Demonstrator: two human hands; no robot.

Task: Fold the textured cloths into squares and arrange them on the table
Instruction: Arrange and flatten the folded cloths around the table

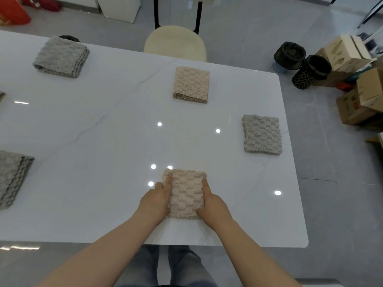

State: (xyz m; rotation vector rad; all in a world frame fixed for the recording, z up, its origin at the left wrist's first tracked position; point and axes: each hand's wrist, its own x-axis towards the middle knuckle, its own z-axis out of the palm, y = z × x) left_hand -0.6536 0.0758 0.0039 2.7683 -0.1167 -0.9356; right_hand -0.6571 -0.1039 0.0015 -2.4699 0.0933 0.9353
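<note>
Fingers (pixel 169 183) of your left hand (pixel 155 200) and right hand (pixel 214 204) clasp both sides of the folded cloth (pixel 186 195) near the table's (pixel 103 131) front edge; folding looks done; you are squaring and placing it; next, likely press it flat, then let go.

The table (pixel 103 131) is glossy white with faint grey veins. The near-edge cloth (pixel 186 195) is beige in a raised checker weave, and the far-edge cloth (pixel 191 83) matches it. The right-edge cloth (pixel 262 134) is grey with a bubbly check, the far-left cloth (pixel 61 55) a cooler grey. Beyond the far edge the chair seat (pixel 176 41) is cream; a waste bin (pixel 289 55) is black.
</note>
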